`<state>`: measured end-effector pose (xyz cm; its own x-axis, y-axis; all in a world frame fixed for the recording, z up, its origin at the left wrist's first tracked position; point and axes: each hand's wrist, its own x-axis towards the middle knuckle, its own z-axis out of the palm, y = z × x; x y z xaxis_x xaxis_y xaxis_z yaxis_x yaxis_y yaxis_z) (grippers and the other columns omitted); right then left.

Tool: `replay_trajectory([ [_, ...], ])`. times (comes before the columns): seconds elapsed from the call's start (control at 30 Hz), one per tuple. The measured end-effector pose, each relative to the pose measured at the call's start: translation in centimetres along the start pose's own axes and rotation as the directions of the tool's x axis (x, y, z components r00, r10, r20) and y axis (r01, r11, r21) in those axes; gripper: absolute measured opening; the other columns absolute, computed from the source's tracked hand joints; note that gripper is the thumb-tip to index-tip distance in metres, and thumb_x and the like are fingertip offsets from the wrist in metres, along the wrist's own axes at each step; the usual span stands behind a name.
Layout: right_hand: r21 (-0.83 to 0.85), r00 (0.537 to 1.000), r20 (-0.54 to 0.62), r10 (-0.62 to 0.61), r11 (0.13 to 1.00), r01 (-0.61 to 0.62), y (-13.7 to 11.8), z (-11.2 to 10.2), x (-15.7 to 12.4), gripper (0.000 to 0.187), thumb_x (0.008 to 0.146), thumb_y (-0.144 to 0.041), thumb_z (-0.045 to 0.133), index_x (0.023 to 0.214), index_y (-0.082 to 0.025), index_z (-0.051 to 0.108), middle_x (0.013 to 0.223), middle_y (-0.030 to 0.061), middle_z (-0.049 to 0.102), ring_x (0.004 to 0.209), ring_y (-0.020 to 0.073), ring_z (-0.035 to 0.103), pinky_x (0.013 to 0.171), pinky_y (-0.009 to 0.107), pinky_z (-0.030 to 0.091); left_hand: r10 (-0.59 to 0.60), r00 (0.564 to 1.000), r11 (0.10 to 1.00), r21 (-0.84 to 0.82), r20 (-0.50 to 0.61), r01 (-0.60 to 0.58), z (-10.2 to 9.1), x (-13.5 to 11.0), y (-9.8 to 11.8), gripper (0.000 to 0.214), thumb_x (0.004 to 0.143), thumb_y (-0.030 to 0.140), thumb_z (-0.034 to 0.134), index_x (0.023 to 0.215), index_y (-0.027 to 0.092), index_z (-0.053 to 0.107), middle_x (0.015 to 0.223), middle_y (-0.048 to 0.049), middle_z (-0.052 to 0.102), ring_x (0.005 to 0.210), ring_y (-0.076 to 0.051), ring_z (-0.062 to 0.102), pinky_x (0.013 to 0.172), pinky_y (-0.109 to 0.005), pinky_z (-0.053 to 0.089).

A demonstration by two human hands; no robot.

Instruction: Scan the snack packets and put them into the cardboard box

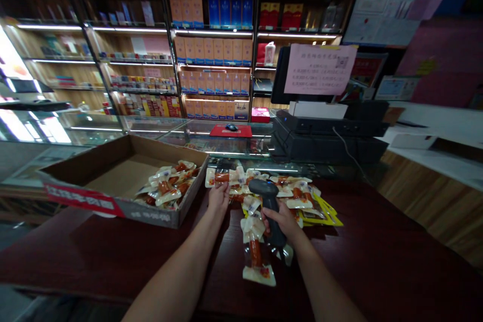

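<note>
My left hand (219,197) is closed on a wrapped sausage (222,177), a reddish-brown stick in a clear and white packet, held just right of the carton. My right hand (281,219) grips a dark barcode scanner (272,206) by its handle, its head tipped toward the left. Beneath and behind the scanner lies a pile of wrapped sausages (298,192), partly hidden by it. One sausage packet (255,252) lies lengthwise nearer to me. Yellow packets (324,214) stick out under the pile's right side.
An open cardboard carton (151,215) with several wrapped sausages (166,186) in its right corner stands at left on the dark red table (113,256). Behind are a glass counter, a mouse (231,127) on a red pad, a monitor (281,75) and stocked shelves.
</note>
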<state>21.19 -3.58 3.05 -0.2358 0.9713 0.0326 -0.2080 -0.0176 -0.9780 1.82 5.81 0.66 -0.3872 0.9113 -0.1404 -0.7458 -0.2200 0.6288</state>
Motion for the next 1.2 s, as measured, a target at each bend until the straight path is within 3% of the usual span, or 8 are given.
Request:
replay_trajectory([
  [0.27,-0.05,0.999,-0.032,0.008,0.999,-0.01,0.0,0.3,-0.1,0.04,0.06,-0.043,0.073,0.082,-0.019,0.049,0.054,-0.0059,0.056,0.037,0.01,0.049,0.036,0.024,0.043,0.071,0.997,0.996,0.042,0.038,-0.073,0.0,-0.2,-0.4,0.023,0.058,0.002,0.068,0.073,0.015,0.056,0.068,0.0001,0.063,0.069,-0.013,0.064,0.074,-0.028,0.053],
  [0.43,-0.062,1.0,-0.014,0.012,0.998,-0.013,-0.3,0.6,-0.2,0.034,0.062,-0.042,0.071,0.076,-0.019,0.049,0.048,-0.006,0.054,0.035,0.0107,0.048,0.035,0.023,0.039,0.1,0.995,0.989,0.107,0.017,-0.101,0.1,-0.2,-0.6,0.017,0.057,0.008,0.067,0.064,0.016,0.054,0.059,0.0007,0.058,0.067,-0.016,0.064,0.066,-0.028,0.053],
  [0.6,-0.076,1.0,-0.018,0.007,0.997,-0.009,-0.2,0.6,-0.2,0.032,0.063,-0.041,0.07,0.075,-0.019,0.049,0.047,-0.0058,0.054,0.034,0.0105,0.048,0.034,0.023,0.039,0.089,0.995,0.994,0.064,-0.033,-0.087,0.4,-0.3,-0.4,0.018,0.057,0.002,0.064,0.059,0.015,0.052,0.057,0.0016,0.056,0.061,-0.011,0.061,0.069,-0.026,0.052],
  [0.83,-0.042,0.999,-0.04,0.018,0.999,-0.02,-0.1,0.7,-0.2,0.04,0.059,-0.042,0.073,0.081,-0.018,0.05,0.052,-0.006,0.055,0.037,0.0098,0.049,0.036,0.023,0.041,0.007,1.0,0.999,-0.049,-0.014,-0.008,0.6,-1.0,0.1,0.02,0.063,-0.007,0.059,0.066,0.012,0.056,0.063,0.0003,0.061,0.062,-0.009,0.062,0.073,-0.025,0.053],
  [0.97,-0.063,0.999,-0.041,0.007,0.998,-0.01,-0.6,1.5,0.1,0.037,0.061,-0.042,0.072,0.078,-0.018,0.049,0.052,-0.0058,0.055,0.039,0.0094,0.049,0.038,0.023,0.043,-0.047,0.999,0.991,-0.122,-0.007,0.046,1.5,-1.7,1.3,0.024,0.068,-0.012,0.052,0.07,0.012,0.057,0.065,-0.0011,0.061,0.063,-0.009,0.062,0.071,-0.024,0.054],
  [1.07,-0.116,0.999,0.031,-0.023,0.993,0.027,-1.9,2.9,1.0,0.034,0.065,-0.042,0.07,0.076,-0.018,0.049,0.051,-0.0055,0.056,0.039,0.009,0.05,0.039,0.023,0.044,-0.069,0.998,0.984,-0.166,0.001,0.068,2.6,-1.8,3.0,0.024,0.073,-0.01,0.049,0.07,0.012,0.056,0.067,-0.002,0.061,0.066,-0.01,0.062,0.071,-0.025,0.055],
  [1.2,-0.18,0.987,0.159,-0.03,0.982,0.058,-4.3,6.1,2.7,0.036,0.063,-0.043,0.07,0.076,-0.019,0.048,0.047,-0.0064,0.055,0.035,0.0093,0.049,0.035,0.022,0.042,0.014,0.996,0.958,-0.283,-0.085,-0.037,3.3,-0.2,7.0,0.027,0.076,-0.011,0.044,0.076,0.015,0.055,0.071,-0.0001,0.059,0.069,-0.008,0.061,0.071,-0.021,0.055],
])
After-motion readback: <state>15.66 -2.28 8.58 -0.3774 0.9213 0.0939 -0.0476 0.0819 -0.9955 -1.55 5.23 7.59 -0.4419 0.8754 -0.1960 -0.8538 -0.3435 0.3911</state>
